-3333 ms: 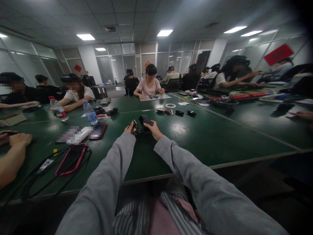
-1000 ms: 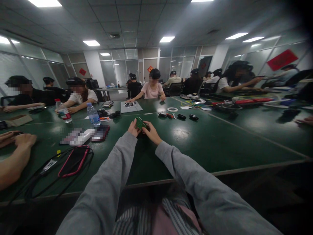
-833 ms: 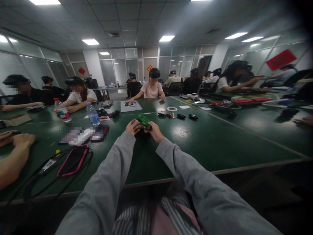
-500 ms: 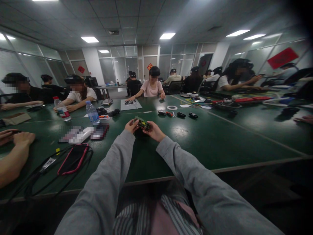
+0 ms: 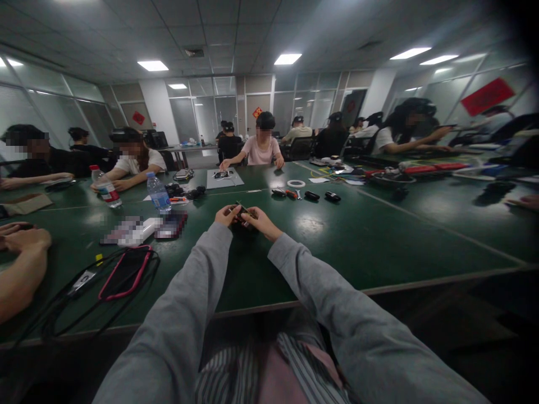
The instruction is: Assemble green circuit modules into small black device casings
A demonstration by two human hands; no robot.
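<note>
Both my arms in grey sleeves reach out over the green table (image 5: 370, 241). My left hand (image 5: 227, 215) and my right hand (image 5: 261, 221) meet around a small circuit board (image 5: 243, 212), gripping it from either side just above the table. The board is seen nearly edge-on and looks dark, with small parts on it. A dark object lies under my hands, mostly hidden.
Two water bottles (image 5: 158, 192) stand at the left, near a red-edged phone (image 5: 122, 273) with black cables. A tape roll (image 5: 296, 183) and small dark tools (image 5: 309, 194) lie beyond my hands. A co-worker's hands (image 5: 19, 238) rest at the far left; several people sit around the table.
Earlier my right hand held a black block and my left the board. Since then both hands have held the board and turned it from its green face to edge-on.
</note>
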